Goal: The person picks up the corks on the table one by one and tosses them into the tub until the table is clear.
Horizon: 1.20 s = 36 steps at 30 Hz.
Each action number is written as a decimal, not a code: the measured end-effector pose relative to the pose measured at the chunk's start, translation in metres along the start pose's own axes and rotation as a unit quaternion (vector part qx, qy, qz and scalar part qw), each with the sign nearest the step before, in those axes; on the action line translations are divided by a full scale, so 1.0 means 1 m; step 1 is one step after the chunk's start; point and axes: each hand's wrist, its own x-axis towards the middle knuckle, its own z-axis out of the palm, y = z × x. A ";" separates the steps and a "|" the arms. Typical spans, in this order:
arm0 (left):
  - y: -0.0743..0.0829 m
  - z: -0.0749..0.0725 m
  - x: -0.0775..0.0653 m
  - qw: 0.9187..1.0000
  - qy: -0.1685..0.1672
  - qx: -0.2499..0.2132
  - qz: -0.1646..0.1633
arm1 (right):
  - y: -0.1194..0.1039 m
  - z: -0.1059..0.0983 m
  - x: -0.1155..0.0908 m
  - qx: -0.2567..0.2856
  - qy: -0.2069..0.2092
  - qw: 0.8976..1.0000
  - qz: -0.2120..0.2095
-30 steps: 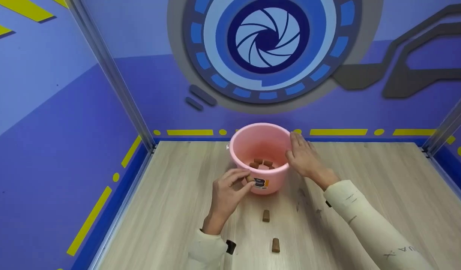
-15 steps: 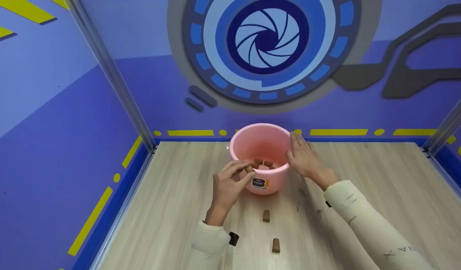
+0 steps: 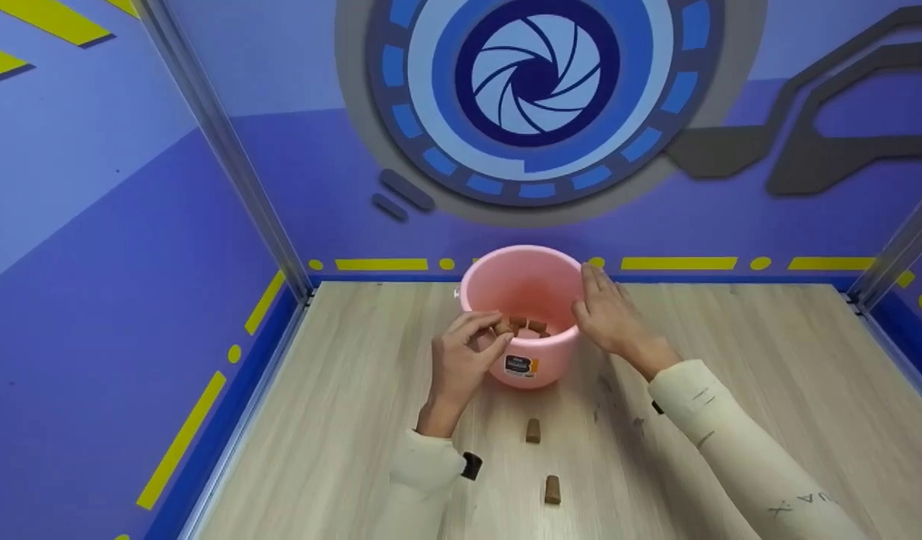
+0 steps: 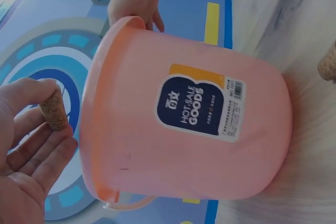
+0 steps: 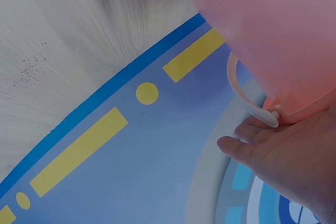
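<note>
My left hand [image 3: 461, 360] pinches a tapered cork stopper [image 4: 53, 109] between thumb and fingertips, at the near left rim of a pink bucket [image 3: 554, 361]. In the head view this cork overlaps the bucket's opening. Several brown corks [image 3: 537, 327] lie on the bucket's bottom, partly hidden by the near wall. With my right hand [image 3: 613, 319] I hold the bucket's right rim; its fingers lie along the outside, its thumb over the edge. The bucket stands upright on the table. Two more corks, a closer one [image 3: 552, 490] and a farther one [image 3: 533, 430], stand in front of it.
The wood-grain table [image 3: 355, 420] is bounded by a blue patterned back wall [image 3: 318, 195] and side walls, with metal posts [image 3: 228, 142] at the corners. A pale handle [image 5: 247, 100] hangs on the bucket's far side.
My left hand has moved up and slightly right with the cork, from in front of the bucket to its rim. The right hand, the bucket and the two table corks stay in place.
</note>
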 end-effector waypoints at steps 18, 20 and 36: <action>-0.017 0.008 0.005 1.000 -0.005 0.021 -0.009 | 0.000 0.000 -0.001 0.010 0.010 1.000 -0.003; -0.017 0.009 0.005 1.000 -0.001 0.024 -0.005 | 0.000 0.001 0.000 0.010 0.008 1.000 0.000; -0.019 0.010 0.006 0.999 0.004 0.028 -0.022 | 0.001 0.001 0.000 0.017 0.010 1.000 0.002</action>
